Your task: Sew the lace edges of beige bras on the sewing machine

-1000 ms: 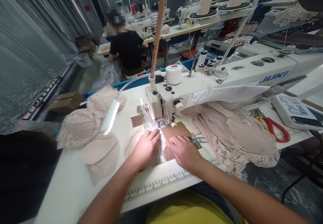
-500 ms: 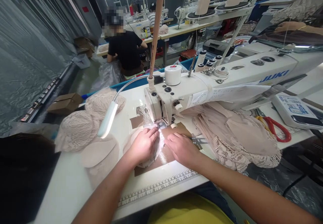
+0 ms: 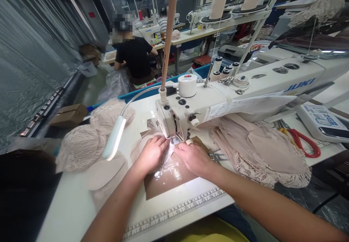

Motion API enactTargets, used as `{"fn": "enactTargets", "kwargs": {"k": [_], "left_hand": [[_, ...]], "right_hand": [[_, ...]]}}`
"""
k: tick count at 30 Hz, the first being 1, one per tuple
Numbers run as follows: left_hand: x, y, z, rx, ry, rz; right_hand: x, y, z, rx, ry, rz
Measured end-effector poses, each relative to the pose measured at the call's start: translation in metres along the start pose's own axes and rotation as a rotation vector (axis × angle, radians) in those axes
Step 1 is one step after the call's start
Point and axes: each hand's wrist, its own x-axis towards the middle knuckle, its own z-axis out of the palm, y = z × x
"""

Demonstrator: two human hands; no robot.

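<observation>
My left hand (image 3: 151,154) and my right hand (image 3: 191,157) press a small piece of pale lace fabric (image 3: 165,157) flat on the table, right in front of the needle of a white JUKI sewing machine (image 3: 218,98). The fingers of both hands lie close together on the fabric, with their tips near the presser foot. A brown patch (image 3: 169,182) on the table lies under and in front of my hands. The bright lamp (image 3: 113,137) on a gooseneck lights the spot.
Lace cups (image 3: 87,140) are piled at the left, and a heap of beige lace pieces (image 3: 261,158) lies at the right. Red-handled scissors (image 3: 305,144) and a control box (image 3: 324,122) sit at far right. A ruler strip (image 3: 174,209) runs along the table's front edge. Another person (image 3: 133,53) works at the back.
Both hands have slid forward toward the needle with the lace fabric, and more of the brown patch shows in front of them. The view has shifted slightly.
</observation>
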Motion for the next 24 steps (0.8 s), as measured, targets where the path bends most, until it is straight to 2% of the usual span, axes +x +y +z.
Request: {"fn": "enactTargets", "kwargs": {"k": [3, 7, 15, 24], "left_hand": [[-0.006, 0.006, 0.002, -0.063, 0.041, 0.038], [-0.011, 0.011, 0.006, -0.110, 0.031, 0.063], [-0.003, -0.001, 0.007, -0.117, 0.018, 0.036], [-0.001, 0.000, 0.004, -0.092, 0.016, -0.022]], "right_hand": [[0.000, 0.001, 0.001, 0.001, 0.009, -0.010], [0.001, 0.002, 0.001, -0.002, -0.006, -0.017], [0.004, 0.004, 0.001, 0.053, 0.013, 0.017], [0.005, 0.008, 0.003, 0.135, 0.096, 0.015]]}}
